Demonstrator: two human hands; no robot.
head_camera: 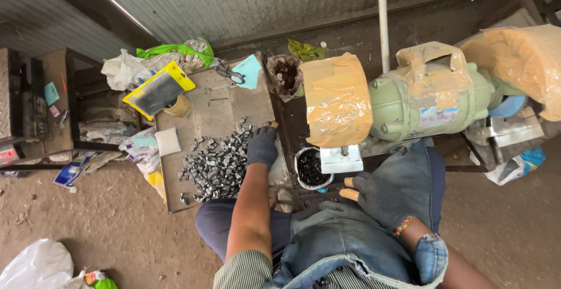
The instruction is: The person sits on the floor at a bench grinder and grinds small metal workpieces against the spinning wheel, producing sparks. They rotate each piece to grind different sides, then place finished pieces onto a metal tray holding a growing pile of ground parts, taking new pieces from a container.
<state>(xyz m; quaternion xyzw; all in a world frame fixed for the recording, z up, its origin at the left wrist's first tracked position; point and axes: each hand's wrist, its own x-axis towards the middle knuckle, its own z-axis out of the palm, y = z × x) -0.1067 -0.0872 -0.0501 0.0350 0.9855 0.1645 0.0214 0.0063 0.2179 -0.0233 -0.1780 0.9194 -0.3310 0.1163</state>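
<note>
My left hand, in a dark glove, rests palm down on the right edge of a heap of small dark metal pieces spread over a flat board. Whether it grips any piece is hidden under the glove. My right hand, also gloved with two worn tan fingertips showing, lies on the denim cloth over my lap, holding nothing. A small white tub full of dark metal pieces stands between my hands, under the green bench grinder whose wheel guards are wrapped in brown tape.
On the board lie scissors, a yellow-edged pouch, a tape roll and a teal card. A bag of dark bits sits behind. Plastic bags and rags pile at left. A white pole rises behind the grinder.
</note>
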